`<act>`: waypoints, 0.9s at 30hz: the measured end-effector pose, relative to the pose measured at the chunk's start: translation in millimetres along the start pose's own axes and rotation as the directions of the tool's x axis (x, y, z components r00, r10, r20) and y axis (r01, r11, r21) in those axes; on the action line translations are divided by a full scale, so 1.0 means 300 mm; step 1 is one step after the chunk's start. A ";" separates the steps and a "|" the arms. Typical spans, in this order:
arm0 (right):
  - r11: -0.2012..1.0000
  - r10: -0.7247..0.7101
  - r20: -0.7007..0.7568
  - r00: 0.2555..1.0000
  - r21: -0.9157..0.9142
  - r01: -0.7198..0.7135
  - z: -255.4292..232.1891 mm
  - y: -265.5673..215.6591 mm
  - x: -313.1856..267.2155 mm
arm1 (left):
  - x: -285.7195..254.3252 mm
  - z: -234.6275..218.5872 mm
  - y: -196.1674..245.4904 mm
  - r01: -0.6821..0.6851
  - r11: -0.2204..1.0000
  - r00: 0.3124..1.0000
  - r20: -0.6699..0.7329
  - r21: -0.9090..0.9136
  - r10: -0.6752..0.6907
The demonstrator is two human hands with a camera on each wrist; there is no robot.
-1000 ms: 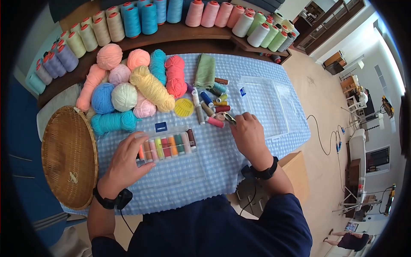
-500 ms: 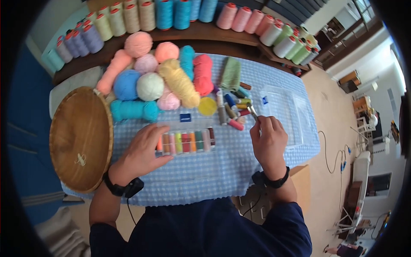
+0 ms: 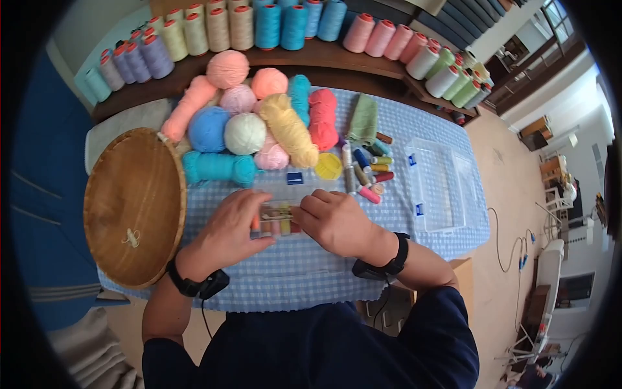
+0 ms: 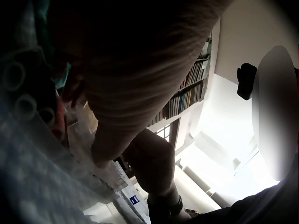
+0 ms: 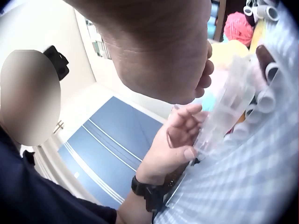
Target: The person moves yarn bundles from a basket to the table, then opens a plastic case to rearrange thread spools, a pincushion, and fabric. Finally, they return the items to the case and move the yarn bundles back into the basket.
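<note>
A clear plastic box (image 5: 229, 102) lies on the checked cloth, thread spools (image 3: 276, 228) lined up in its compartments. My left hand (image 3: 227, 225) holds the box's left end, thumb at the near side and fingers at the far side. Over the box's right part is my right hand (image 3: 338, 223), its fingers curled round a slim shiny metal tool (image 3: 280, 213) that lies across the spools. The grip end of that tool is hidden by the fingers; its exact kind I cannot tell. Loose thread spools (image 3: 361, 176) lie just beyond the right hand, beside a yellow disc (image 3: 328, 166).
Yarn balls and skeins (image 3: 245, 133) are heaped at the back left. A shallow woven basket (image 3: 133, 207) stands at the left edge. Another clear case (image 3: 447, 185) with blue latches lies at the right. Behind, thread cones (image 3: 267, 27) line a curved shelf. A folded green cloth (image 3: 363, 120) lies at the back.
My right hand has moved left from the loose spools to the box, carrying the metal tool. The left hand keeps its place at the box. The head view has shifted.
</note>
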State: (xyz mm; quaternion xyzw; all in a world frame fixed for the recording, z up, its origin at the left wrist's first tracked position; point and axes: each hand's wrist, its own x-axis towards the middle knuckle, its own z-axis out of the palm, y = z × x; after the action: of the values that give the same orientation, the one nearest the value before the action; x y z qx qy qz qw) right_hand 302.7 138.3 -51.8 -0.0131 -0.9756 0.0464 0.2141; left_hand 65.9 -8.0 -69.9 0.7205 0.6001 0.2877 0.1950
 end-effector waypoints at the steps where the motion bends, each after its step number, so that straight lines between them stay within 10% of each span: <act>1: 1.000 0.018 0.013 1.000 -0.015 -0.018 -0.019 0.005 -0.030 | -0.003 0.000 -0.002 0.043 0.999 0.999 0.034 -0.022 -0.043; 4: 0.947 0.311 -0.072 0.948 -0.056 -0.315 -0.072 0.035 -0.130 | -0.001 -0.007 0.003 0.029 0.999 0.999 0.033 -0.037 -0.027; 7: 0.750 0.634 -0.212 0.743 -0.062 -0.658 -0.090 0.087 -0.246 | -0.011 0.005 0.005 -0.020 0.999 0.999 -0.043 0.050 0.022; 13: 0.475 0.874 -0.081 0.479 -0.062 -0.878 -0.105 0.156 -0.310 | -0.013 0.004 0.006 0.027 1.000 1.000 0.000 0.015 -0.027; 27: 0.586 0.804 0.007 0.594 0.159 -0.795 -0.084 0.210 -0.360 | -0.019 0.011 -0.006 0.021 0.999 1.000 -0.006 0.029 -0.021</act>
State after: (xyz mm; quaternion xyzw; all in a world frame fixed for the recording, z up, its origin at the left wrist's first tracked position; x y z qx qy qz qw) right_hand 411.8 198.2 -80.1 -0.4358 -0.8519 0.2081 0.2027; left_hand 66.0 -13.0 -74.7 0.7161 0.6124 0.2789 0.1856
